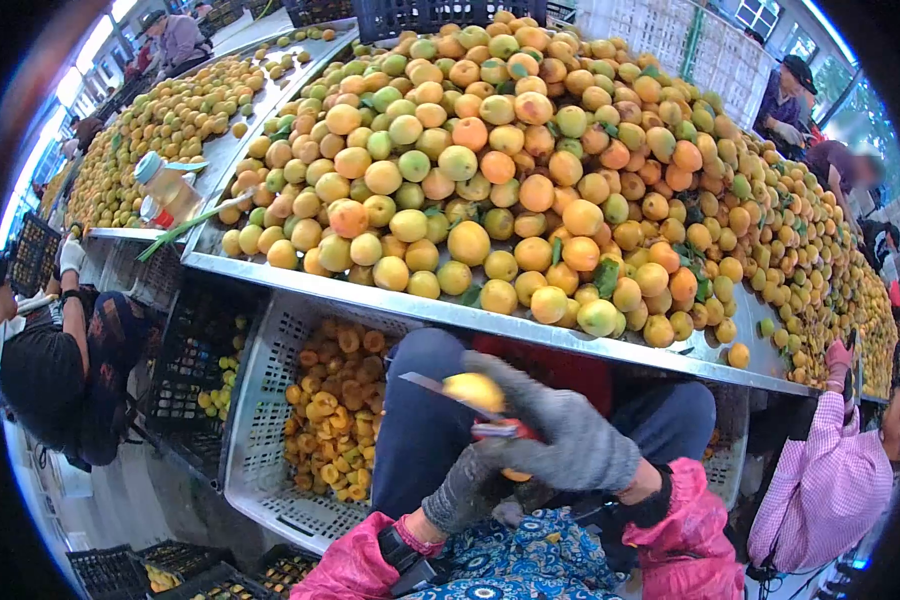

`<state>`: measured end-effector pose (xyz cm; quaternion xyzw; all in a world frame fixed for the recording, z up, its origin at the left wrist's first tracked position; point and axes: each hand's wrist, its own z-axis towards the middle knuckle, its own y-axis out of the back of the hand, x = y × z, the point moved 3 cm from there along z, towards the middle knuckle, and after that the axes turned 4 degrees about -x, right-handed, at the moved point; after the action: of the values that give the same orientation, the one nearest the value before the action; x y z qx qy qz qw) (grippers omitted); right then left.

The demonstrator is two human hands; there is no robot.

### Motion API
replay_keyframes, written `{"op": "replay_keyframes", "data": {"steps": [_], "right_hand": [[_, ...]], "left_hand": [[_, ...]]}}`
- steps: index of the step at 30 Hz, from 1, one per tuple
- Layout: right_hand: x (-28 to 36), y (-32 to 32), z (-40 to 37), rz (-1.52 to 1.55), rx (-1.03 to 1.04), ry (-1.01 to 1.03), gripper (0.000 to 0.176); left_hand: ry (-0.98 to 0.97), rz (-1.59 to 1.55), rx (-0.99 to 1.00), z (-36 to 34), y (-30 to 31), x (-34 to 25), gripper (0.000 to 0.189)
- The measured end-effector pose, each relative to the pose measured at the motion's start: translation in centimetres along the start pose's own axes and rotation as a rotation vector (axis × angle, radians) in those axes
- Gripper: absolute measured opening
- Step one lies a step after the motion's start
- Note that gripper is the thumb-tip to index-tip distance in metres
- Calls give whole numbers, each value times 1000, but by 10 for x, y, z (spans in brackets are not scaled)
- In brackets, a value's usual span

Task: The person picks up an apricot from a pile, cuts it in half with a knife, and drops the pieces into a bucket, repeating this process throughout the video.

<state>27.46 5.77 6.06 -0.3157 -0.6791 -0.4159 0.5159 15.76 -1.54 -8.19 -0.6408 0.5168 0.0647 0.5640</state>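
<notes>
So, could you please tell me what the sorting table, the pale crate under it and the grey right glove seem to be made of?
The table looks like smooth metal, perhaps stainless steel, given its silvery sheen. The crate seems moulded, fairly matt plastic, judging by its regular slots. The grey right glove looks like soft, mottled knit, though blur hides the exact fibre.

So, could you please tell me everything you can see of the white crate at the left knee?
The crate looks like hard plastic, off-white, with many small holes in its walls and a raised rim. It sits upright below the front edge of the metal table, and holds many pieces of orange-yellow cut fruit. The left leg hides part of its right side. A black crate stands close on its left; I cannot tell if they touch.
</notes>
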Motion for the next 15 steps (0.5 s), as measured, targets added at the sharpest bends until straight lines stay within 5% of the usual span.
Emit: {"op": "replay_keyframes", "data": {"steps": [2,3,4,6,8,10,13,15], "right_hand": [[11,-11,18,33,-40,76,58],[16,-13,24,64,-87,147,58],[16,-14,25,63,-79,147,58],[1,-3,21,285,-440,-145,36],[-5,-7,14,347,-550,-143,28],[-28,-9,10,491,-725,-80,25],[-39,-5,4,556,-775,-11,25],[-46,-4,-4,603,-806,20,23]], "left_hand": [[-132,17,-38,-6,8,0,62],[-338,422,-114,-8,8,-10,52],[-249,198,-97,-6,6,-11,45],[-81,-277,-113,-2,0,-15,38],[77,-601,-52,-1,-5,-18,43],[-86,-191,-55,2,-17,-22,42],[35,-326,-56,9,-27,-14,43],[183,-712,14,9,-33,-11,38]]}}
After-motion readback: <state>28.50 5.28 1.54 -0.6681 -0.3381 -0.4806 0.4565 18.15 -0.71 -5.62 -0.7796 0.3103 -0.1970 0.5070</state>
